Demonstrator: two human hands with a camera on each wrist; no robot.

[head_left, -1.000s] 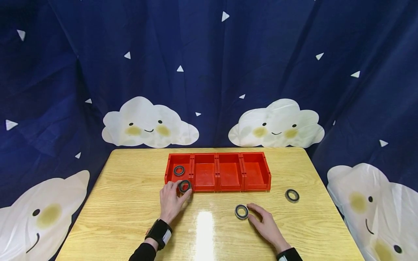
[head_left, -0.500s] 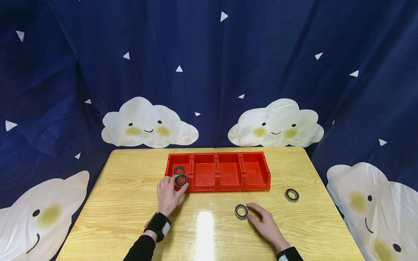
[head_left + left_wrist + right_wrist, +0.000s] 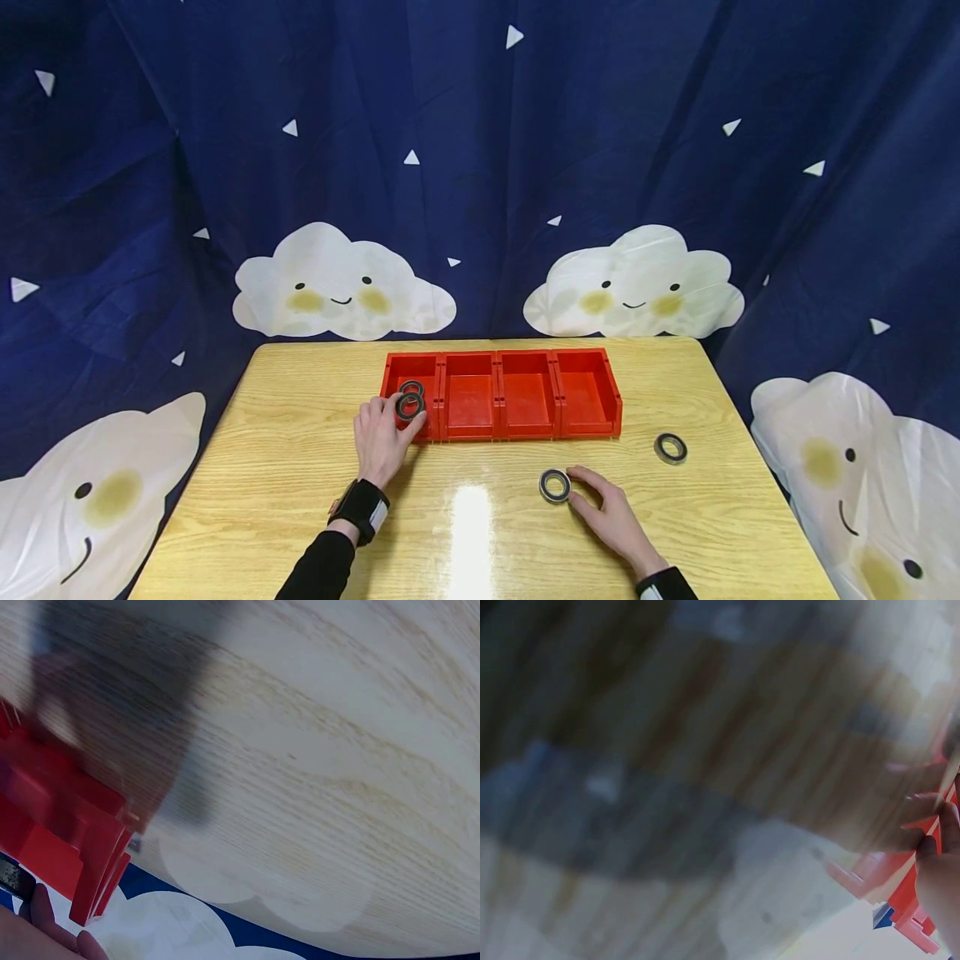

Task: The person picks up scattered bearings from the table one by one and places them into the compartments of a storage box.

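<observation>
My left hand [image 3: 381, 440] pinches a ball bearing [image 3: 409, 407], a black-sealed metal ring, between thumb and fingers. It holds the ring over the leftmost compartment of the red bin row [image 3: 471, 437]. Behind it, a second bearing [image 3: 412, 387] in that compartment is partly covered. In the left wrist view, a dark edge of the held bearing [image 3: 15, 877] shows by the fingers. Low and right of centre, my right hand [image 3: 609, 515] has thumb and a finger on the right rim of another bearing [image 3: 555, 486], at or near the tabletop. That bearing is outside the right wrist view.
A loose bearing [image 3: 671, 448] lies on the wooden table [image 3: 300, 417], to the right of the bins. No bearings show in the other three red compartments. A dark blue curtain [image 3: 480, 167] with cloud prints hangs behind the table.
My left hand has moved its bearing away from me and slightly left, from the front lip to deeper over the leftmost compartment. The right hand and its bearing have stayed put.
</observation>
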